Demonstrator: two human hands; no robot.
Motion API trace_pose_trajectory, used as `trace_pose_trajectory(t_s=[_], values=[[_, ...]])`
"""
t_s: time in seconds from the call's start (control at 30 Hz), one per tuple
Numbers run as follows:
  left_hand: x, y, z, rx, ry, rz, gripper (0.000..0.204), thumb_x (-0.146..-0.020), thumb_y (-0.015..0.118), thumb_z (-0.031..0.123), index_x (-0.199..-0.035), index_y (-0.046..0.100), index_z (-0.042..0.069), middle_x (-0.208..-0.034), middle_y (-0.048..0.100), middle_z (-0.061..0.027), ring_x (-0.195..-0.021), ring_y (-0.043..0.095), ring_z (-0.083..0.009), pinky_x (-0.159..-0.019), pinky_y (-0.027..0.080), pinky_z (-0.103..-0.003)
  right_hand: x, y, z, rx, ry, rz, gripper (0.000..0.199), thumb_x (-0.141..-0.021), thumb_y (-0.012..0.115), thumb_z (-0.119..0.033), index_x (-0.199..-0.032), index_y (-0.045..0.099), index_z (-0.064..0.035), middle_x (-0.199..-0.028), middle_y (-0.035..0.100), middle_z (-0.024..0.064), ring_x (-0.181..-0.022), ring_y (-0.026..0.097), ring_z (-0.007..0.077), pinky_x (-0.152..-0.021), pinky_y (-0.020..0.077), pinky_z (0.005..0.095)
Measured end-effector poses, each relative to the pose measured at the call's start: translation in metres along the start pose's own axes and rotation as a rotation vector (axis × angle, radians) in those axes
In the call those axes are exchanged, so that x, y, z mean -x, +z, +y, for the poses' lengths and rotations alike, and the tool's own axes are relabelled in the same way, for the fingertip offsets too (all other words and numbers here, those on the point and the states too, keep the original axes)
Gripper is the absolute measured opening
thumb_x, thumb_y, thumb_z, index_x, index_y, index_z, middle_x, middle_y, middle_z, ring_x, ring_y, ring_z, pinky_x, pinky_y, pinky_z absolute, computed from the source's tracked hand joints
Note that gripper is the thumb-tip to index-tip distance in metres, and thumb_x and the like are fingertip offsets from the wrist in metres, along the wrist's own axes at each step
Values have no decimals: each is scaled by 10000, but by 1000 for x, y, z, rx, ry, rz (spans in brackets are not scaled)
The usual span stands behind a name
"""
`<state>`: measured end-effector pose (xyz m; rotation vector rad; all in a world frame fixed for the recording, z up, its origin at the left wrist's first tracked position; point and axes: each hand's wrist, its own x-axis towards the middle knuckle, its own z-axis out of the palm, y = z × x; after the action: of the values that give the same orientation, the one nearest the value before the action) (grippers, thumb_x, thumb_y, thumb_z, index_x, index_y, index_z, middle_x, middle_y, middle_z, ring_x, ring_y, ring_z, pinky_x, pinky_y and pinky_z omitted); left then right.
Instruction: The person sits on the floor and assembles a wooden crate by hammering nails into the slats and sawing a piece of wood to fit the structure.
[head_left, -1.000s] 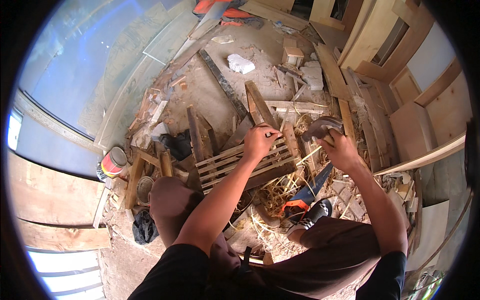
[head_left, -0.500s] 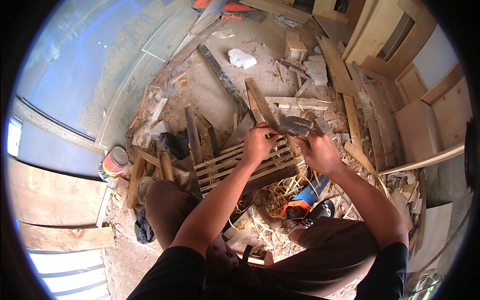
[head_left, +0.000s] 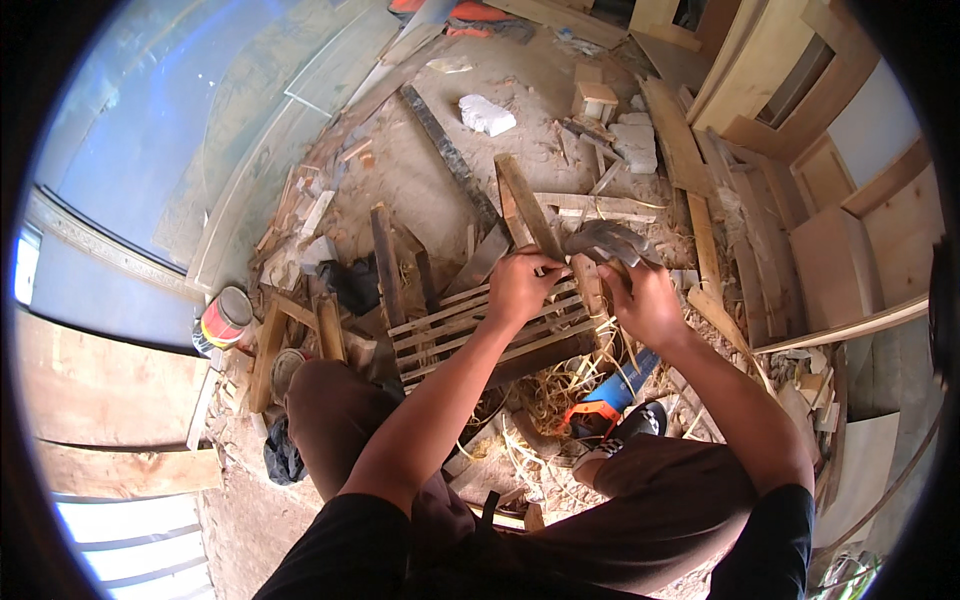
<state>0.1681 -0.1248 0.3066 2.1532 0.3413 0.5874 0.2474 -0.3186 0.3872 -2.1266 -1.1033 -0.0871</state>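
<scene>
"Over the far right part of the low frame of pale wooden slats, what is the left hand doing?"

"Its thumb and forefinger are drawn together, pinching, just beside the rough wooden post at the frame's right end. Whether something small sits between them, I cannot tell."

"And the right hand?"

"Closed around the claw hammer with a dark metal head. The fingers hide most of the handle, and the head lies on the far side of that hand, near the left fingertips."

"So what worries you?"

"Those fingertips, mostly. With the hammer so near, a stroke a little off line could catch the thumb. The hidden grip might add to that: held short, it would be hard to aim."

"Could the wood suffer too?"

"I think so. The slats look thin, so a hard knock close to an end might split one. And if the frame isn't well braced on the littered floor, it could rock under a blow."

"Anything underfoot?"

"Right and near, the blue-bladed saw with an orange handle lies beside the black-and-white checked shoe. A careless shift of that foot could meet its teeth."
</scene>
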Motion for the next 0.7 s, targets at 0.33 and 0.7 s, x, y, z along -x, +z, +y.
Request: trace_pose_trajectory(t_s=[0.33, 0.7], values=[[0, 2, 1, 5, 23, 12, 151, -813, 873, 150, -930, 832, 64, -902, 765, -115, -807, 744, -286, -727, 561, -383, 4, 4, 10, 22, -42, -35, 299, -997, 688, -215, -1188, 657, 13, -950, 722, 303, -827, 713, 499, -724, 579, 569], [0, 1, -4, 46, -1, 1, 164, -802, 878, 115, -943, 831, 46, -903, 769, -113, -816, 748, -265, -737, 564, -370, -1, 3, -1, -3, -33, 51, 188, -999, 686, -128, -1080, 698, 41, -819, 709, 272, -706, 694, 469, -639, 555, 504]])
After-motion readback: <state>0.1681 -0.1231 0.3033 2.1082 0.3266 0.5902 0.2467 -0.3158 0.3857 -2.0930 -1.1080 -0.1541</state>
